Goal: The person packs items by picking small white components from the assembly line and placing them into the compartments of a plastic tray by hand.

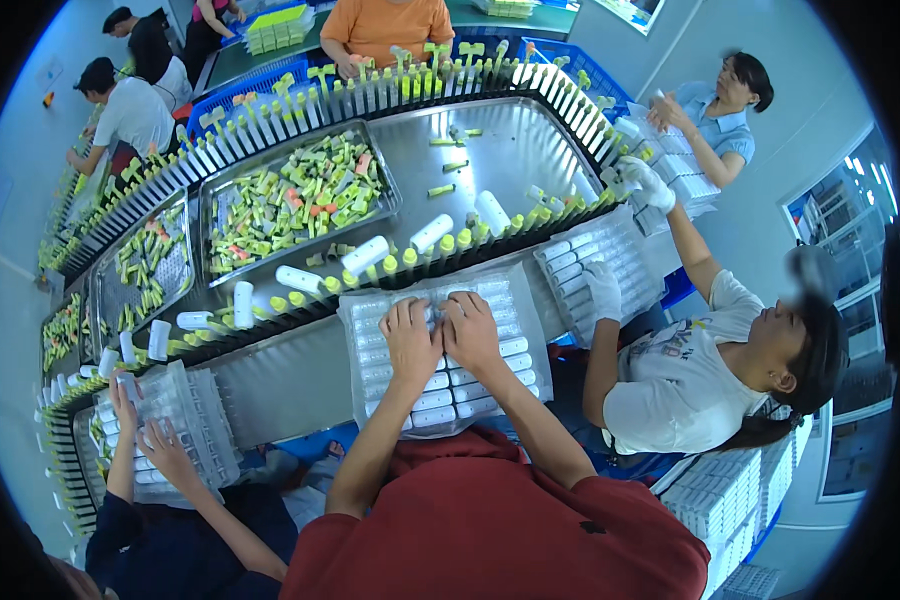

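Note:
In front of me lies a clear plastic tray [515,290] with rows of white, rounded tube-shaped pieces [433,399] in its slots. My left hand [410,340] rests over the tray's upper middle, its fingers curled down. Close beside it, my right hand [470,330] bends its fingers over the same rows, and the thumbs nearly meet. Whatever is under the fingertips is hidden by the hands. Just beyond the tray, several white tubes [366,255] lie tilted along a row of yellow-green capped pegs [408,258].
A curved black slatted track [270,140] carrying upright pieces surrounds a metal table. On it sits a metal tray [395,190] of green and orange caps. A gloved co-worker at right handles another filled tray [570,270]; one at left works over a clear tray [205,420].

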The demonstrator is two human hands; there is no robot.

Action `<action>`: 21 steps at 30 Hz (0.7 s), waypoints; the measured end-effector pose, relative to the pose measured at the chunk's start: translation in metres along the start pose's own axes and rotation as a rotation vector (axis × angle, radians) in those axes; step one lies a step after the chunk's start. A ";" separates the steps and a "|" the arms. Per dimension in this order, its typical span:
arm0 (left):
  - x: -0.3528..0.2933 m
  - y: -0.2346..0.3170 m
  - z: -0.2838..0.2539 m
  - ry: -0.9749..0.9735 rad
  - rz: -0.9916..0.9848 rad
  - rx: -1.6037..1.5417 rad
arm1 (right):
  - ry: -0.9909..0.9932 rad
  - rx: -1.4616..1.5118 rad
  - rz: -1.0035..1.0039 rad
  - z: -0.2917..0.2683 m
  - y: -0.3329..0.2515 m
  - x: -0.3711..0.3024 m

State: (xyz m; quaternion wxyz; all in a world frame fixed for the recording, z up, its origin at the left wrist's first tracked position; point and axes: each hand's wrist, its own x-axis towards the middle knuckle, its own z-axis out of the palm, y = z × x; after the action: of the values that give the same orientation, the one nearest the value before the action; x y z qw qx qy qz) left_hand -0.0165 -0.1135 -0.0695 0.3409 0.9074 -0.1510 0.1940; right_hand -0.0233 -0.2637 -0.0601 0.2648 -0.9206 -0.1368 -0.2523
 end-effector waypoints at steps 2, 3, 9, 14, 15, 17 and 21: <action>-0.002 0.001 -0.001 0.004 -0.026 0.015 | -0.004 0.045 0.034 0.001 0.000 -0.001; -0.002 0.002 0.001 0.023 -0.052 0.037 | -0.017 0.044 0.028 0.000 -0.002 0.000; -0.002 -0.005 0.002 0.064 -0.063 0.028 | 0.015 -0.109 0.112 -0.015 -0.025 -0.015; -0.006 -0.012 0.002 0.122 -0.029 -0.135 | -0.039 -0.129 0.150 -0.020 -0.029 -0.014; -0.007 -0.014 0.002 0.140 -0.023 -0.177 | -0.045 -0.173 0.128 -0.019 -0.029 -0.014; -0.006 -0.015 -0.001 0.142 -0.036 -0.213 | 0.086 0.003 0.225 -0.013 -0.024 -0.019; -0.015 -0.013 -0.006 0.201 -0.103 -0.278 | 0.081 0.332 0.857 -0.052 -0.054 0.027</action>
State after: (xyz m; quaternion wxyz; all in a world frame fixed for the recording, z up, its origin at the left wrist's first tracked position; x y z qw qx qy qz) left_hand -0.0258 -0.0975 -0.0796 0.4860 0.8340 -0.0949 0.2434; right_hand -0.0423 -0.2450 0.0151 0.4944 -0.8286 0.2281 -0.1304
